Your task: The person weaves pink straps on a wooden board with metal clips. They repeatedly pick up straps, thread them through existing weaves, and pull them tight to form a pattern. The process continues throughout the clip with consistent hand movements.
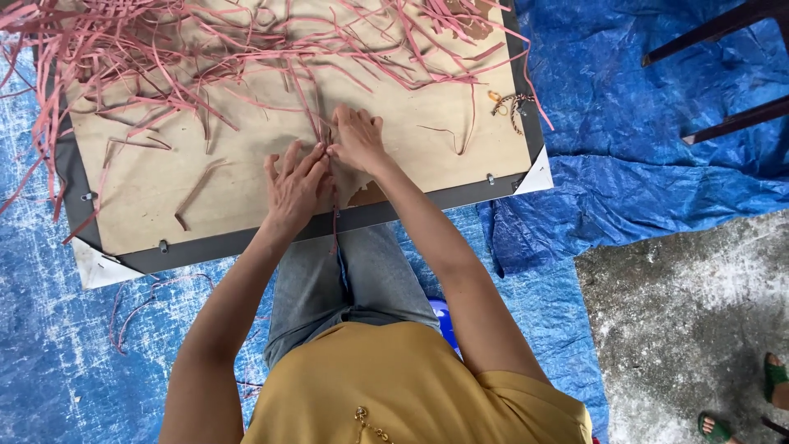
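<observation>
A flat tan board [411,131] with a dark frame lies on my lap and on a blue tarp. Many thin pink strips [205,57] are strewn over its far half. My left hand [294,191] rests on the board near its front edge, fingers spread and pressing down on a few pink strips that run toward me. My right hand [357,140] sits just beyond it, fingers curled and pinching the same strips [322,123] where they gather.
A blue tarp [641,164] covers the ground. Bare concrete [690,312] shows at the lower right, with another person's sandalled feet [772,382]. Dark chair legs [723,74] stand at the upper right. A small braided piece [511,105] lies on the board's right side.
</observation>
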